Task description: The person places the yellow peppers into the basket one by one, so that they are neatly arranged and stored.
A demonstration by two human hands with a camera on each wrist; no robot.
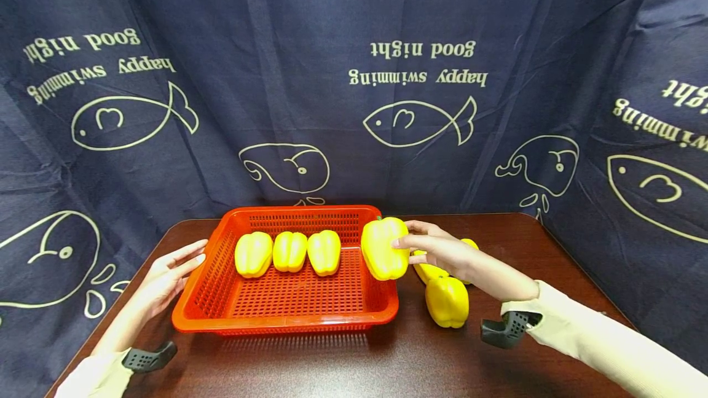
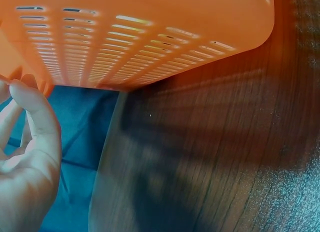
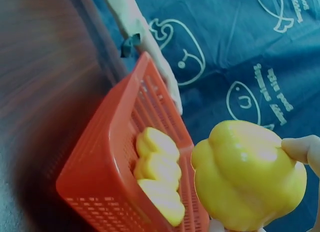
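A yellow bell pepper [image 1: 385,248] is in my right hand [image 1: 437,247], gripped between thumb and fingers above the right rim of a red plastic basket [image 1: 298,324]. In the right wrist view the pepper [image 3: 247,177] fills much of the lower right, with the thumb pressed on its side. Inside the basket, three yellow bell peppers [image 1: 290,251] sit in a row toward the back. My left hand [image 1: 166,275] is at the basket's left rim, fingers fairly straight and fingertips at the edge. Close up, the left wrist view shows that hand [image 2: 30,152] beside the slotted wall [image 2: 165,22].
Right of the basket, a yellow bell pepper [image 1: 447,301] lies on the dark wooden table [image 1: 310,367]. More yellow produce [image 1: 428,270] lies behind it, partly hidden by my right hand. A dark blue curtain [image 1: 332,109] printed with fish and whales hangs around the table.
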